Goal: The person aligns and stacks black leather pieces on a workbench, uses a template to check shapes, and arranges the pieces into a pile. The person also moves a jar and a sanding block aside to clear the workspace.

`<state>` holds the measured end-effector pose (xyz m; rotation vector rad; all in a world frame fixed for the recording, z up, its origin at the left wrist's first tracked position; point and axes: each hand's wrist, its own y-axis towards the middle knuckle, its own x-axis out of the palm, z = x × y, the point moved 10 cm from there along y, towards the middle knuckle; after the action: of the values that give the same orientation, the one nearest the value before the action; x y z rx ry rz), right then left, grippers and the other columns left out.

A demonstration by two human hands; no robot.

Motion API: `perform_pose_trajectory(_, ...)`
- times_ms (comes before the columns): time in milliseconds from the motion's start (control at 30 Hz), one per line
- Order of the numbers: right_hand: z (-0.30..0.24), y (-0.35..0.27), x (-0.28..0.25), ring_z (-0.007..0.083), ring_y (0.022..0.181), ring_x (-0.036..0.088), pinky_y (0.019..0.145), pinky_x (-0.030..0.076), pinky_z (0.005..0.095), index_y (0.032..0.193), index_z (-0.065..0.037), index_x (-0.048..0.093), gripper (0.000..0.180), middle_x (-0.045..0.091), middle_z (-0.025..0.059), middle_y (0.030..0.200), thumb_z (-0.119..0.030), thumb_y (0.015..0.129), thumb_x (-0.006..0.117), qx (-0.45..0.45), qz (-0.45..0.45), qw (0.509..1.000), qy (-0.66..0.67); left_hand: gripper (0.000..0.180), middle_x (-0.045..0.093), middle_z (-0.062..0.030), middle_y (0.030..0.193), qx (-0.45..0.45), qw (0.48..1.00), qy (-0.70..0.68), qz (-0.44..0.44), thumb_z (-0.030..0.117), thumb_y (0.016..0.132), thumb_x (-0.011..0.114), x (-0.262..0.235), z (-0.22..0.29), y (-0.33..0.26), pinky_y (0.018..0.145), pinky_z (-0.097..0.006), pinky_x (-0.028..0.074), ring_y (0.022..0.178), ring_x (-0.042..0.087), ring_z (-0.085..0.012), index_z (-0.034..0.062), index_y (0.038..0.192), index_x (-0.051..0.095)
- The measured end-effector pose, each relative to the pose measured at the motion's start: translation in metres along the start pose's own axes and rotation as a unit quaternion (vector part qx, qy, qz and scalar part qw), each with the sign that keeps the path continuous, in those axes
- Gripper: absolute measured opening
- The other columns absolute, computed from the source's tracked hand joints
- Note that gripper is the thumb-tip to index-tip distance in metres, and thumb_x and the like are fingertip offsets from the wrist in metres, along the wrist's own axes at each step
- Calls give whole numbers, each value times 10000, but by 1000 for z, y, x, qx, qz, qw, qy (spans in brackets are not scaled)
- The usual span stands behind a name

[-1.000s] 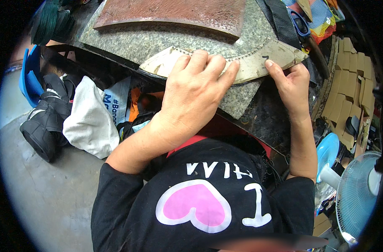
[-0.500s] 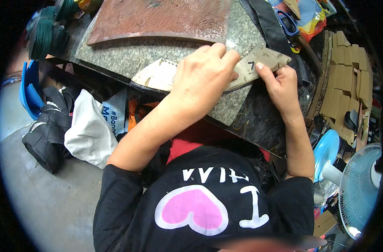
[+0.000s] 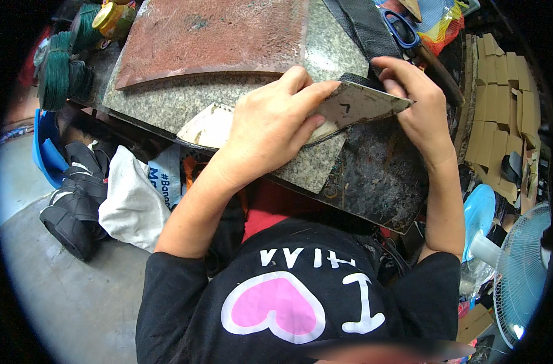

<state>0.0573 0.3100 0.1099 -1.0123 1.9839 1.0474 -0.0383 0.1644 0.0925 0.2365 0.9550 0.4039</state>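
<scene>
My left hand is closed round the middle of a long, pale, worn piece shaped like a shoe last. Its wide whitish end sticks out on the left, and its greyish, dirt-streaked end narrows to a point on the right. Along its far edge runs a black strip, textured like leather. My right hand is at the pointed end, its fingers curled about the strip's end, which they partly hide. The piece is held tilted over the near edge of a speckled stone slab.
A reddish-brown board lies on the slab beyond my hands. Black material, blue-handled scissors and green cord spools lie around it. Cardboard boxes and a fan stand right; black footwear lies left.
My right hand has shifted from gripping the pale piece's flat face to its far edge, with fingers curled at the black strip. The piece has tilted, and the strip now shows along its far side.
</scene>
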Motion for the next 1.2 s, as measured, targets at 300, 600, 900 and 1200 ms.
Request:
perform_pose_trajectory(300,21,20,26,160,773,617,676,486,293,890,-51,651,190,643,31,831,-199,858,765,45,-131,984,110,513,588,-89,959,15,1000,11,3,142,794,750,0,1,-2,696,-398,539,839,660,-298,127,1288,615)
perform_pose_trajectory(600,50,14,49,59,735,565,671,476,237,903,11,661,142,639,-15,785,-120,924,711,161,-156,939,261,583,580,-89,950,-5,1000,11,-4,134,801,746,0,2,-2,696,-389,544,822,655,-287,160,1361,587)
perform_pose_trajectory(900,49,10,51,34,765,575,673,468,201,979,-10,665,115,651,-32,865,-123,960,667,157,-173,926,296,380,554,-58,916,30,997,77,-9,218,801,746,4,14,-2,672,-345,537,813,639,-219,279,1175,727)
perform_pose_trajectory(1200,57,6,49,24,647,544,565,430,191,988,-16,707,162,644,-38,797,-175,960,692,247,-194,897,310,330,549,-58,915,37,996,85,0,249,798,750,5,16,-2,674,-350,525,816,633,-222,217,1126,741)
